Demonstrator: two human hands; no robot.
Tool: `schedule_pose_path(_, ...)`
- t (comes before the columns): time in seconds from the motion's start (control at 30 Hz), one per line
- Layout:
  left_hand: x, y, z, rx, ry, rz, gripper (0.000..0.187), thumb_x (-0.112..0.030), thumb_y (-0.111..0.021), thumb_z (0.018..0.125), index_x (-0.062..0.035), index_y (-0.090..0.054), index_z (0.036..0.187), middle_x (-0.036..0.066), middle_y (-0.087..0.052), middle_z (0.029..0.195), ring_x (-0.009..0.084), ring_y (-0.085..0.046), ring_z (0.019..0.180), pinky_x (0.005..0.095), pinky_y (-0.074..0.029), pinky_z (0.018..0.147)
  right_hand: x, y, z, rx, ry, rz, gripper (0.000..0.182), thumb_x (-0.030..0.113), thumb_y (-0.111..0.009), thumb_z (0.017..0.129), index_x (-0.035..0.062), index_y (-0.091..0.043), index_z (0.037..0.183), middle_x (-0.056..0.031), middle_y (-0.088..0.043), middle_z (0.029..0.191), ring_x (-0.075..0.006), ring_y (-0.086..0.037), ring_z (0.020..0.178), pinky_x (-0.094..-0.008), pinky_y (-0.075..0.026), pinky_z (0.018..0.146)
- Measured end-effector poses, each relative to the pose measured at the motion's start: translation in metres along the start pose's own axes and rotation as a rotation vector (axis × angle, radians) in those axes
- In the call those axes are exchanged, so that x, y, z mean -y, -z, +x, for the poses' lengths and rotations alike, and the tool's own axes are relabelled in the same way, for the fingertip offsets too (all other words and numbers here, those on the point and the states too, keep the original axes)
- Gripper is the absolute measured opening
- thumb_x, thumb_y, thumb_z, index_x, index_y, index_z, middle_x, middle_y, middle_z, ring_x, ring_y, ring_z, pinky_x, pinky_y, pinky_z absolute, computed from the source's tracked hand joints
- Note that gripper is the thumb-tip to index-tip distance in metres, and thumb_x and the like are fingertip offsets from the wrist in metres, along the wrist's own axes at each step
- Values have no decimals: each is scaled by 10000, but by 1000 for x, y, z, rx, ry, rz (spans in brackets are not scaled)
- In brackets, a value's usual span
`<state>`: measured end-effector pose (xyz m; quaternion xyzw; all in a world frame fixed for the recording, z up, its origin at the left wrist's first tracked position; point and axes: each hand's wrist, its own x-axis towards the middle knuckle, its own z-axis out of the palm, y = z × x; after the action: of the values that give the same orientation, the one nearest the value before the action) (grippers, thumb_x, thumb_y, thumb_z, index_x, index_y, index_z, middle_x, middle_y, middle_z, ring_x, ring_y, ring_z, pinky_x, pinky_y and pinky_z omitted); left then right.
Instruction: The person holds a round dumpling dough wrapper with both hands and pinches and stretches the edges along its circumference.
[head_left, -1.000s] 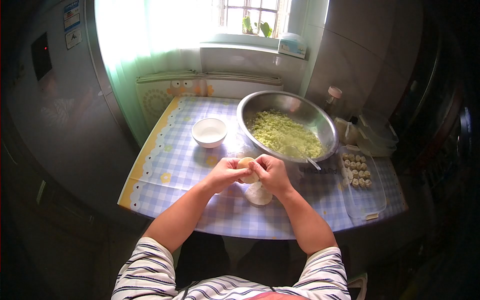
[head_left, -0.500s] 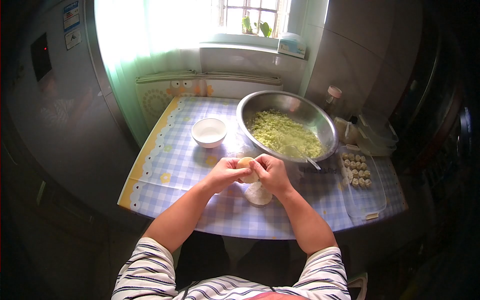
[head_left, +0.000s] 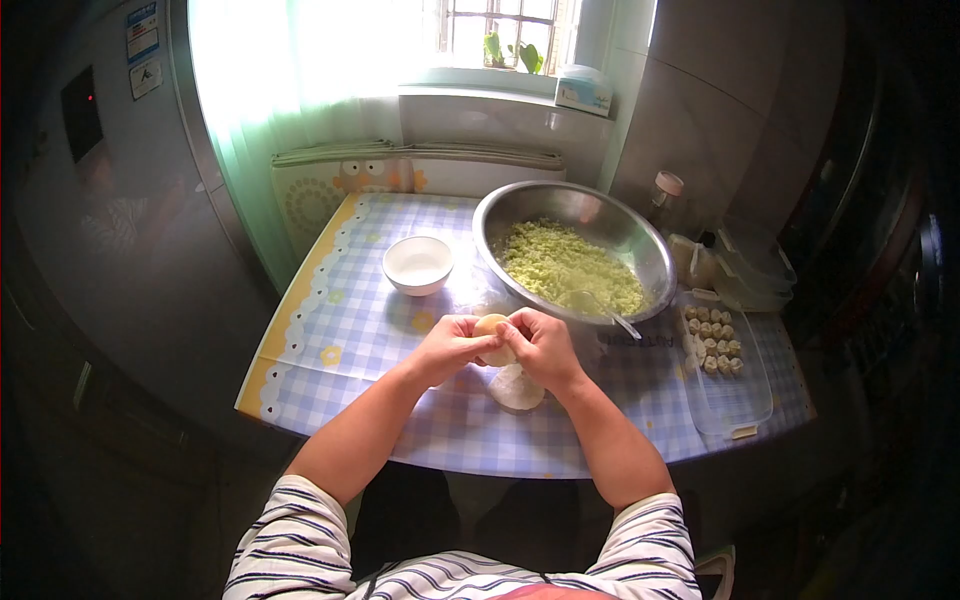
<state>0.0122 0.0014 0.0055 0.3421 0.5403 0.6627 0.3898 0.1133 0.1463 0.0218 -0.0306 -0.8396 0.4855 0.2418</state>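
Observation:
Between my two hands is a round, pale dumpling wrapper, held up above the table. My left hand pinches its left side, and my right hand grips the right edge with thumb and fingers. Part of the wrapper is covered by the fingers. Just below, a floury stack of wrappers lies on the tablecloth, close under my right hand. Beyond my hands stands a large metal bowl of chopped greenish-yellow filling. A spoon leans in it, its handle over the near rim.
A white bowl stands at the left on the checked tablecloth. On the right, a clear plastic tray holds rows of small dumplings. Behind it are a stacked clear container and a jar with a pink lid.
Hardly anything differs. Both hands stay in the same place on the wrapper, with at most a slight shift of the fingers.

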Motion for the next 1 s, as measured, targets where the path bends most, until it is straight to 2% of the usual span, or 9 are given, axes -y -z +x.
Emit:
schedule_pose_path(0.4, -1, -1, 0, -2, 0, 5, 311, -265, -695, 794, -49, -637, 1011, 10, -634, 881, 66, -572, 760, 218, -460, 640, 5, 3, -1, -6, 2, -52, 187, 173, -605, 840, -5, -615, 784, -40, -587, 632, -79, -513, 575, -242, -420, 526)
schedule_pose_path(0.5, -1, -1, -1, -1, 6, -6, 320, -265, -698, 792, -46, -632, 1014, 12, -632, 884, 68, -573, 764, 219, -461, 644, 7, 1, 0, -39, -7, 4, 187, 170, -594, 836, -9, -627, 791, -109, -595, 628, -134, -550, 551, -279, -441, 529)
schedule_pose_path(1.0, -2, -2, -1, -9, 10, -9, 303, -260, -693, 795, -48, -635, 1003, 4, -632, 875, 60, -572, 755, 211, -456, 635, 8, 2, -1, -29, 11, -8, 180, 160, -586, 845, -11, -631, 812, -116, -603, 647, -148, -561, 562, -279, -448, 542)
